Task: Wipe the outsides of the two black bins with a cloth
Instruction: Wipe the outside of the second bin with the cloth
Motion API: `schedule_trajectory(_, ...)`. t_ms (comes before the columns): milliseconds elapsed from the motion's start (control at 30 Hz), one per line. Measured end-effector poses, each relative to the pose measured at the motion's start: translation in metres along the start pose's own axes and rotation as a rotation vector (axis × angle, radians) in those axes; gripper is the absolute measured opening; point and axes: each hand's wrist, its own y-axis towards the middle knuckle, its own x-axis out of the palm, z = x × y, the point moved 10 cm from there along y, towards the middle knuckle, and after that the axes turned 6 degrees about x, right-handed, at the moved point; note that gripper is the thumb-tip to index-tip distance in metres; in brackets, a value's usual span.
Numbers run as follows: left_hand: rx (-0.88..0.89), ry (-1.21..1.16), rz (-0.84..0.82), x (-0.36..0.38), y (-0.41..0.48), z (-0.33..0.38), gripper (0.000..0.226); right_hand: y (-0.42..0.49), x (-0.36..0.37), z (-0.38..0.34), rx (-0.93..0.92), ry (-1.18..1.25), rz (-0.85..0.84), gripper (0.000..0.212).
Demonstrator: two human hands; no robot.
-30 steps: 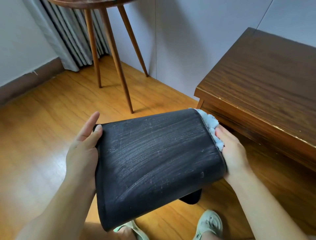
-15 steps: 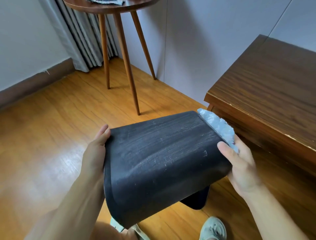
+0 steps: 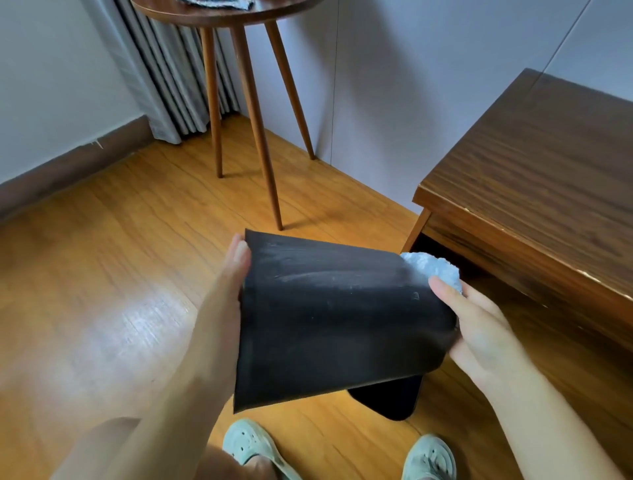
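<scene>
I hold a black bin [image 3: 335, 318] on its side above the floor, its scuffed, dusty outside facing up. My left hand [image 3: 226, 284] grips the bin's wide rim end on the left. My right hand [image 3: 479, 329] holds a fluffy white cloth [image 3: 431, 267] against the bin's narrower right end, with the thumb lying on the bin's side. Part of a second black bin [image 3: 390, 397] shows on the floor under the held one; most of it is hidden.
A dark wooden cabinet [image 3: 534, 178] stands close on the right. A three-legged round table [image 3: 257, 120] stands ahead near the grey curtain [image 3: 164, 68], with a grey cloth [image 3: 219, 3] on top. My pale green shoes [image 3: 246, 442] are below on the wooden floor.
The bin has turned in my hands and tilted, its rim end now higher on the left. My right hand shifted along the narrow end with the cloth, thumb now over the side.
</scene>
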Motion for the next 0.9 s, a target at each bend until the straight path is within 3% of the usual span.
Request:
schedule_trajectory(67,0.059,0.104,-0.188,0.014,-0.002,0.005,0.084,0.004,-0.005,0.004,0.056,0.014,0.036,0.025)
schedule_trajectory(133,0.192,0.299,-0.207,0.014,0.000,0.013,0.102,0.006,-0.006,0.007,0.086,0.014,0.049,0.019)
schedule_trajectory(200,0.353,0.493,-0.097,0.006,0.003,0.019,0.089,0.005,-0.009,0.009,0.106,-0.004,0.081,0.018)
schedule_trajectory(267,0.412,0.520,-0.007,0.003,0.002,0.020,0.070,0.003,-0.011,0.009,0.103,-0.018,0.107,0.025)
schedule_trajectory(467,0.143,0.271,0.099,-0.011,0.014,-0.006,0.031,-0.013,-0.030,-0.026,-0.095,0.034,0.329,0.022)
schedule_trajectory(633,-0.084,0.061,0.133,-0.014,0.019,-0.032,0.027,-0.035,-0.034,-0.070,-0.353,0.157,0.341,0.024)
schedule_trajectory(900,-0.206,-0.077,0.158,-0.010,0.016,-0.047,0.027,-0.073,-0.005,-0.093,-0.790,-0.327,0.358,0.023)
